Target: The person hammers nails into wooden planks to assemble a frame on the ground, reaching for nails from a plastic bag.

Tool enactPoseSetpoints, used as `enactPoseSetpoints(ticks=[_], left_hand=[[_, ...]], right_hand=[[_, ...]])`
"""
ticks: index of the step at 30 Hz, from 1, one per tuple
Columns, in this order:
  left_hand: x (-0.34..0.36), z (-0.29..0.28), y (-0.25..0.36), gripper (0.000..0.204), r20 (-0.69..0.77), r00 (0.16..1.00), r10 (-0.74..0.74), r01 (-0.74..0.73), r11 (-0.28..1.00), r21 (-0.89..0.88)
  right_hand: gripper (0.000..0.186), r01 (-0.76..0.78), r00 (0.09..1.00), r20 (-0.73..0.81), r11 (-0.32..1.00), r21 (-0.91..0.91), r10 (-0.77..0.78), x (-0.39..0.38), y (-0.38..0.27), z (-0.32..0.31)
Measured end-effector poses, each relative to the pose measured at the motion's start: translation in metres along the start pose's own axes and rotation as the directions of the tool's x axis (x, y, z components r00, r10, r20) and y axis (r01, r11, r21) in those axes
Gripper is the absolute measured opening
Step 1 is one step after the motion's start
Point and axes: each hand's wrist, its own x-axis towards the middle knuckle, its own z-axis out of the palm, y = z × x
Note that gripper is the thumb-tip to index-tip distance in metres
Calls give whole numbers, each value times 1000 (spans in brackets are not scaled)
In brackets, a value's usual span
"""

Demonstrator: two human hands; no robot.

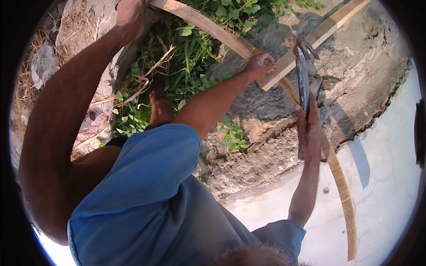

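My left hand (260, 67) is closed beside the end of a pale wooden batten (335, 25). Its fingers are pinched together, and what they hold, if anything, is too small to make out. In my right hand (309, 131) is a claw hammer (302, 75), held by its handle with the head up beside the batten. The batten slants to the upper right. Crossing at its near end is a long wooden strip (336, 166), which runs from the top left to the lower right and looks curved.
Rough grey rock (355, 71) lies under the wood, bordered by a smooth pale surface (386, 190). Green plants (195, 53) grow at the upper middle. A bare bent limb (57, 115), seemingly a leg, spans the left; dry grass (86, 22) and a stone (44, 64) lie beyond it.
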Motion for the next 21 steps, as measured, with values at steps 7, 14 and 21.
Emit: enactPoseSetpoints(ticks=[7,14,21], left_hand=[[-16,-30,-13,26,-51,998,45,-26,943,331],[4,-54,-11,33,-83,979,188,-120,850,512],[-5,-53,-29,30,-19,989,149,-112,811,574]], right_hand=[[49,189,956,294,807,-560,-21,54,-40,15],[48,494,857,20,810,-317,-515,59,-96,43],[48,333,938,304,665,-668,-164,67,-45,35]])
